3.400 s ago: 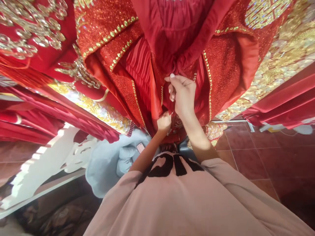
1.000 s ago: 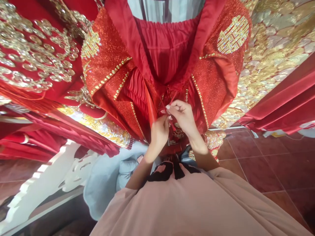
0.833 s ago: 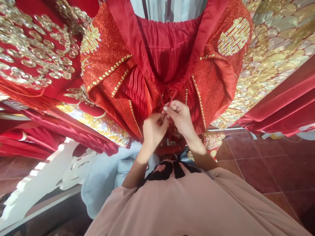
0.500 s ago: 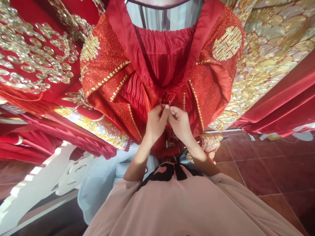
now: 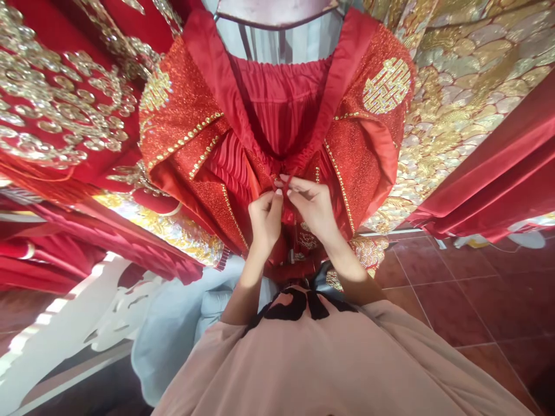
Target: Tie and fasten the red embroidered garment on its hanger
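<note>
A red skirt point(image 5: 362, 167) with a gathered waistband point(image 5: 281, 75), gold beaded edging and round gold emblems hangs in front of me on a hanger point(image 5: 277, 14). At the low point of the waistband, my left hand point(image 5: 265, 219) pinches a thin red drawstring point(image 5: 287, 184) between thumb and forefinger. My right hand point(image 5: 315, 211) grips the same drawstring just beside it, the forefinger reaching across toward the left. The fingertips of both hands nearly meet. How the drawstring is looped between them is too small to make out.
Red cloth with silver beadwork point(image 5: 65, 110) hangs at left, and a gold scale-patterned garment point(image 5: 472, 92) at right. A pale blue seat point(image 5: 169, 329) and a white carved panel point(image 5: 99, 323) are lower left. Reddish floor tiles point(image 5: 451, 289) show at lower right.
My hands have moved slightly left and a little apart. My right forefinger now extends over the drawstring near the waistband. The skirt and hanger sit slightly lower and further left in view.
</note>
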Demonstrator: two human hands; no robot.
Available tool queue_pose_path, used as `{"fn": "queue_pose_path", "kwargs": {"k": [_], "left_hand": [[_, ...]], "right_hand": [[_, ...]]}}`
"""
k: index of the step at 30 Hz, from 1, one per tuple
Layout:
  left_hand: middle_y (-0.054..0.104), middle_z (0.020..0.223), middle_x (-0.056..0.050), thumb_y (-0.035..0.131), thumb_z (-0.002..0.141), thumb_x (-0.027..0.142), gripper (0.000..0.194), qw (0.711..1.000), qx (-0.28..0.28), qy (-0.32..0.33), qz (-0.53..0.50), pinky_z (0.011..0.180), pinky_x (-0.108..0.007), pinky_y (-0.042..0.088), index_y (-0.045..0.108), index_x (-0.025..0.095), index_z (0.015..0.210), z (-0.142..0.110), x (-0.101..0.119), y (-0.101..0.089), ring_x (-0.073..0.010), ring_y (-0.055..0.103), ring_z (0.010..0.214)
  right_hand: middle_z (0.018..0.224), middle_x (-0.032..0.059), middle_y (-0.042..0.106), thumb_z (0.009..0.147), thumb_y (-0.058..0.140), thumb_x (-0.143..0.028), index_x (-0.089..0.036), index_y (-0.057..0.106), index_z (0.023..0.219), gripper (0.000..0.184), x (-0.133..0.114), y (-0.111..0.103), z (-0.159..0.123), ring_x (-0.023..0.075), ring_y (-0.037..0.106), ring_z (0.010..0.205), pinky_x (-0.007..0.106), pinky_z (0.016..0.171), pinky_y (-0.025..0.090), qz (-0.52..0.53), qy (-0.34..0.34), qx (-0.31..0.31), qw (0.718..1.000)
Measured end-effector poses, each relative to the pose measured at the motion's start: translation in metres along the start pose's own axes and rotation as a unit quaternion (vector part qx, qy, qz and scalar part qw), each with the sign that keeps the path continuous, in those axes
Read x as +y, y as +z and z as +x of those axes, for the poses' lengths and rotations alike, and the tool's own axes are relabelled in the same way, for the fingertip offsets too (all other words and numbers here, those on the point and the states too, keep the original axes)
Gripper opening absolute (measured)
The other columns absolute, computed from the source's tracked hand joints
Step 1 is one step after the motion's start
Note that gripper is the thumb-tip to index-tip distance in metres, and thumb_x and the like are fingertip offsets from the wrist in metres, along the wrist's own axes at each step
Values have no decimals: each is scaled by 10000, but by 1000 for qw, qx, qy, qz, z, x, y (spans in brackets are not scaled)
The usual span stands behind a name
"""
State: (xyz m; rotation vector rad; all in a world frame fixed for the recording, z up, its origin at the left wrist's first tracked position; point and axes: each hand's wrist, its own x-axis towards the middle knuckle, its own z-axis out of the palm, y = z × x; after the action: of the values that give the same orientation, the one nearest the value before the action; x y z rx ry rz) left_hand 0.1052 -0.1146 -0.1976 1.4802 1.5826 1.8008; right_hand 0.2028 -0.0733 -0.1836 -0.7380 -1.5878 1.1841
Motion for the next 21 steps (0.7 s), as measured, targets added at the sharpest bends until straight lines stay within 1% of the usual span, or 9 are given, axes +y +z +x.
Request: {"fn": "queue_pose_path", "kwargs": {"k": [3, 5, 8, 10, 12, 14, 16, 18, 21], "left_hand": [[284, 502, 42, 456, 897, 379, 435, 999, -10, -9, -32, 461, -240, 198, 328, 173, 536, 1, -5, 1, -84, 248, 475], [294, 513, 39, 456, 899, 366, 420, 999, -20, 9, -24, 465, -238, 202, 348, 169, 545, 1, -6, 2, -85, 255, 486], [312, 517, 36, 457, 896, 330, 409, 999, -35, 40, -8, 476, -237, 216, 340, 167, 540, 0, -5, 3, -87, 273, 496], [336, 516, 34, 450, 899, 318, 402, 998, -42, 50, 3, 483, -236, 228, 357, 165, 539, 0, -4, 4, -88, 288, 497], [338, 510, 36, 449, 900, 315, 397, 998, -40, 48, 17, 484, -235, 227, 372, 163, 541, 0, -5, 4, -88, 288, 493], [316, 505, 41, 455, 893, 320, 399, 998, -35, 35, 30, 476, -236, 212, 363, 164, 538, 2, -6, 2, -87, 272, 487], [299, 504, 43, 453, 890, 343, 409, 999, -35, 19, 32, 464, -234, 198, 353, 167, 535, 3, -8, 1, -86, 259, 482], [310, 503, 42, 437, 896, 382, 421, 999, -43, 10, 24, 456, -231, 201, 378, 165, 540, 5, -10, 1, -87, 265, 478], [351, 505, 33, 412, 904, 410, 438, 998, -56, 10, 20, 464, -226, 229, 421, 158, 546, 5, -11, 2, -91, 296, 484]], "right_hand": [[867, 2, 654, 768, 597, -264, -225, 665, 985, 231, 2, 1, 5, 127, 603, 835, 292, 820, 480, 203, 52, -38, 977], [812, -19, 631, 707, 661, -247, -234, 652, 954, 248, 3, 3, 4, 110, 585, 785, 263, 779, 482, 257, 79, -33, 962], [765, -36, 612, 653, 714, -210, -222, 650, 884, 239, 1, 8, 1, 86, 540, 682, 229, 678, 461, 264, 82, 3, 961], [705, -43, 598, 693, 694, -228, -217, 667, 874, 183, 0, 11, 0, 69, 491, 599, 217, 618, 434, 264, 69, 34, 961], [611, -51, 560, 734, 664, -254, -217, 690, 863, 137, -1, 12, -1, 66, 462, 555, 216, 612, 426, 285, 62, 51, 955], [621, -39, 580, 728, 673, -270, -221, 701, 822, 110, -1, 11, -2, 78, 512, 609, 224, 670, 445, 323, 74, 52, 942], [728, -15, 632, 690, 707, -278, -220, 696, 772, 101, 1, 8, -2, 96, 564, 714, 233, 725, 455, 362, 102, 40, 926], [796, 1, 642, 663, 726, -285, -209, 687, 738, 114, 3, 4, -3, 103, 572, 754, 227, 707, 451, 391, 131, 21, 911], [732, -7, 594, 621, 740, -247, -192, 673, 723, 133, 4, -1, -5, 93, 541, 713, 207, 644, 428, 417, 138, -4, 898]]}}
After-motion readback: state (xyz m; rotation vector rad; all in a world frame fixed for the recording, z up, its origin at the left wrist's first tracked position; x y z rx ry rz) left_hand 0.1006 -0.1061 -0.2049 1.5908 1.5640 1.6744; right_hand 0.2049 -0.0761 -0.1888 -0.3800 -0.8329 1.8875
